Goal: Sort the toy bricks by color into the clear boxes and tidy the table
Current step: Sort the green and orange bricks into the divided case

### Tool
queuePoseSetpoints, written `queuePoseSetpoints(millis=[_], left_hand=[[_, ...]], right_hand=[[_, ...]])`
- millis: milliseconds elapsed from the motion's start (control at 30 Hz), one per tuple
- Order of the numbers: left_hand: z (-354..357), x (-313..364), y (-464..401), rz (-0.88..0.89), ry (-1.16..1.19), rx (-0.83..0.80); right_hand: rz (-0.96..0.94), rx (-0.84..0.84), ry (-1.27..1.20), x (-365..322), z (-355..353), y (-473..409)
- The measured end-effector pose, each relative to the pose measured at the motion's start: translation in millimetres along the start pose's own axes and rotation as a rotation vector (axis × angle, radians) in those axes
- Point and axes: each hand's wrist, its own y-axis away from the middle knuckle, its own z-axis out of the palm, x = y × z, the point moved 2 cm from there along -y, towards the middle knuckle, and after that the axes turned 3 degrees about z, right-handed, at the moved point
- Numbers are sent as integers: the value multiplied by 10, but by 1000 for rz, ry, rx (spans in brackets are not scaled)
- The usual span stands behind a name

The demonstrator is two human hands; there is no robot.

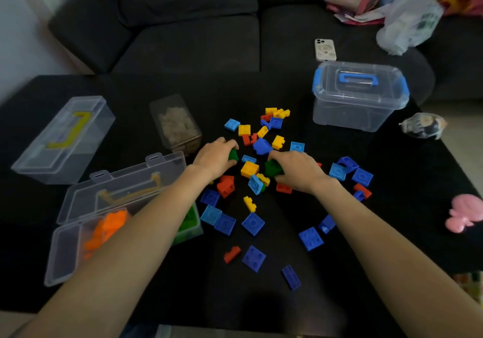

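Black cloth covers the table (261,86), a dark ground against which the bright bricks stand out, which probably makes picking by colour easier. Behind it runs a dark sofa (188,24), where a phone (325,49) lies face down and a plastic bag (407,24) slumps near a heap of fabric; these look set aside, clear of the work. On the table's far right stands a lidded clear tub (358,97) with blue clips and handle, closed, likely waiting for the blue bricks. At far left a closed clear case (62,139) with a yellow handle lies flat. Nearer the person, an open clear box (78,233) has its lid swung back so bricks can be dropped in; orange bricks (107,230) fill one part and green bricks (189,222) show at its right end, partly hidden by the left forearm. A small clear container (175,123) of pale pieces sits behind it.

Loose bricks (261,181), blue, yellow and red, are scattered across the middle of the table, still unsorted. The left hand (214,157) has its fingers curled round a green brick (233,155) at the pile's left edge. The right hand (298,170) pinches another green brick (273,168) beside a yellow one. Both hands appear to be gathering green, presumably bound for the open box.

A pink toy (465,217) and a small wrapped figure (422,126) sit at the right edge. No writing or brand can be read anywhere
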Motion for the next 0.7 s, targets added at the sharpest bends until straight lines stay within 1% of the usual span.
queuePoseSetpoints(millis=[33, 100, 167, 233, 300, 400, 500, 567, 633, 700], left_hand=[[0, 21, 8, 5, 4, -24], [-10, 59, 24, 32, 5, -50], [-21, 97, 56, 66, 23, -34], [-39, 127, 121, 81, 63, 10], [-53, 145, 192, 92, 89, 51], [-97, 154, 322, 112, 148, 111], [-161, 159, 476, 146, 236, 171], [-200, 161, 606, 156, 312, 219], [-227, 147, 766, 145, 397, 270], [-238, 115, 957, 112, 469, 306]], right_hand=[[38, 6, -66, 34, 2, 30], [126, 44, -291, 119, 7, 85], [208, 110, -482, 180, 17, 135], [248, 193, -540, 196, 6, 172], [261, 237, -529, 169, -17, 194], [228, 177, -427, 59, -14, 183], [200, 100, -225, -79, 42, 117], [218, 103, -101, -147, 45, 82], [240, 119, -55, -175, 58, 64], [267, 138, -62, -204, 59, 111]])
